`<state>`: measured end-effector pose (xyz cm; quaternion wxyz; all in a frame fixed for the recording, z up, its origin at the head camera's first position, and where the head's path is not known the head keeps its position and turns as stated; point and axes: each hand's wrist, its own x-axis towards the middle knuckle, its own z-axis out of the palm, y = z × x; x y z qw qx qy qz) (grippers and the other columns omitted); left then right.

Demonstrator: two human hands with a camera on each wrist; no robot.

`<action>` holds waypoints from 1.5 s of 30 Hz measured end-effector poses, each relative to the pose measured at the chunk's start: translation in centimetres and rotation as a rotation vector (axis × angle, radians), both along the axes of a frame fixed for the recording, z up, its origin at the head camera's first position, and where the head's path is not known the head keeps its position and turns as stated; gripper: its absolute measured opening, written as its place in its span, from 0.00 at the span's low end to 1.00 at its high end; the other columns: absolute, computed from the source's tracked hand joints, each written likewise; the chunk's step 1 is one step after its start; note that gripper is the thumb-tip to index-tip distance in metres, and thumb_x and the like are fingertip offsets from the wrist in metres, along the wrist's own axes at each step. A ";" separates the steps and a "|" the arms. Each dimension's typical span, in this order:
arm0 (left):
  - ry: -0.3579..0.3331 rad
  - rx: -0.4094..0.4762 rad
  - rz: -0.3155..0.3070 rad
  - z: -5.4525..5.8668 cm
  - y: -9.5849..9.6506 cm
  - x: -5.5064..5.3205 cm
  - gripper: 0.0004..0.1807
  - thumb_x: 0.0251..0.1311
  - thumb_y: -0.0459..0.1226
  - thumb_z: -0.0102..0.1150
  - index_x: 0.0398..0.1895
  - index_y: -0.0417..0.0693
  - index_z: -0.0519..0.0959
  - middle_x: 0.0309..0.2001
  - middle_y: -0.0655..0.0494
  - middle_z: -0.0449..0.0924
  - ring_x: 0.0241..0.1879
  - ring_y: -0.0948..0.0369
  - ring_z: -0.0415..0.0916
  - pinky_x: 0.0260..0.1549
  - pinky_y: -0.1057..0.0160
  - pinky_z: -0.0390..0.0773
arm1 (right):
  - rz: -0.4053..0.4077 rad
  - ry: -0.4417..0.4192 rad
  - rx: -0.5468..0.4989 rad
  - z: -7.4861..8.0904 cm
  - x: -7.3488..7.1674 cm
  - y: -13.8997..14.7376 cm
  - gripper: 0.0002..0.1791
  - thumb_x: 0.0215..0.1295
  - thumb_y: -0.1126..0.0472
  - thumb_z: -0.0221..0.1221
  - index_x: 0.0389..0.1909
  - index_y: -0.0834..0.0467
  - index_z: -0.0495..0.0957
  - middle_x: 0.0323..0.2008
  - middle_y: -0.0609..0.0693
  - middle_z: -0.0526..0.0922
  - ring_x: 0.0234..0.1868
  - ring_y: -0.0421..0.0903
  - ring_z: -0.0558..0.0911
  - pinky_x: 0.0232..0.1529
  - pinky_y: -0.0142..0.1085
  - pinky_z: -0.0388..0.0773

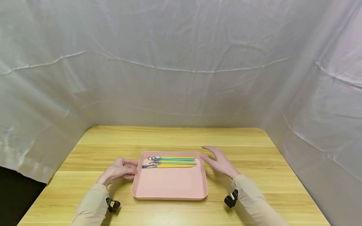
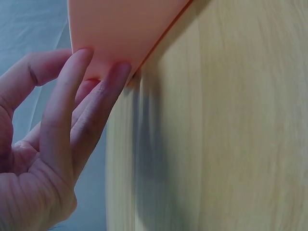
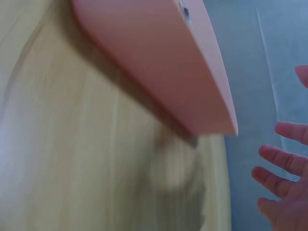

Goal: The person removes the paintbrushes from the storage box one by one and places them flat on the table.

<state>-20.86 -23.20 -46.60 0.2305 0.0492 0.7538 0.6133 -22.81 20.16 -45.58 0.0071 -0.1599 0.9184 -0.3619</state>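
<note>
Pink tray (image 1: 169, 185), paintbrushes (image 1: 172, 159) across its upper part, lower centre of head view.
Left wrist view: left hand (image 1: 121, 169), fingers extended, touches smooth outer wall. Right wrist view: right hand (image 1: 220, 162) apart, fingers spread; wall mostly hides brushes. Wood-grain tabletop (image 1: 240, 138); creased grey sheeting (image 1: 181, 94) behind.

The left arm (image 1: 90, 204) and right arm (image 1: 255, 201) reach forward, well apart. The left hand (image 1: 120, 170) has its fingers (image 2: 65, 113) mostly straight, with the tips near each other. The right hand (image 1: 222, 161) is spread wide, with gaps between its fingers.
</note>
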 end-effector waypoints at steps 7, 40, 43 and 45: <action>0.022 0.012 0.002 -0.2 0.2 0.0 0.29 0.61 0.27 0.62 0.61 0.14 0.67 0.49 0.28 0.83 0.41 0.60 0.87 0.40 0.64 0.89 | 0.140 0.043 -0.005 0.8 -0.6 -2.8 0.23 0.69 0.52 0.61 0.60 0.61 0.79 0.59 0.59 0.82 0.61 0.59 0.78 0.66 0.60 0.74; 0.021 -0.002 0.062 -0.6 0.6 0.3 0.27 0.62 0.26 0.61 0.60 0.15 0.68 0.45 0.33 0.86 0.35 0.64 0.86 0.36 0.66 0.89 | 0.428 -0.173 0.050 -1.1 -4.3 -11.6 0.12 0.57 0.71 0.69 0.43 0.64 0.86 0.39 0.56 0.89 0.35 0.38 0.82 0.38 0.24 0.81; 0.020 -0.003 0.065 -0.6 0.7 0.3 0.27 0.62 0.26 0.61 0.60 0.15 0.68 0.45 0.32 0.86 0.36 0.64 0.87 0.37 0.66 0.89 | 0.417 -0.164 0.059 -1.4 -4.3 -11.8 0.11 0.57 0.71 0.69 0.41 0.63 0.87 0.37 0.55 0.89 0.33 0.37 0.81 0.37 0.24 0.81; 0.021 -0.006 0.069 -0.6 0.7 0.3 0.27 0.61 0.26 0.61 0.60 0.15 0.68 0.45 0.32 0.86 0.36 0.63 0.87 0.37 0.66 0.89 | 0.412 -0.153 0.066 -1.5 -4.3 -12.0 0.10 0.57 0.71 0.70 0.40 0.63 0.87 0.36 0.54 0.89 0.32 0.36 0.80 0.35 0.23 0.80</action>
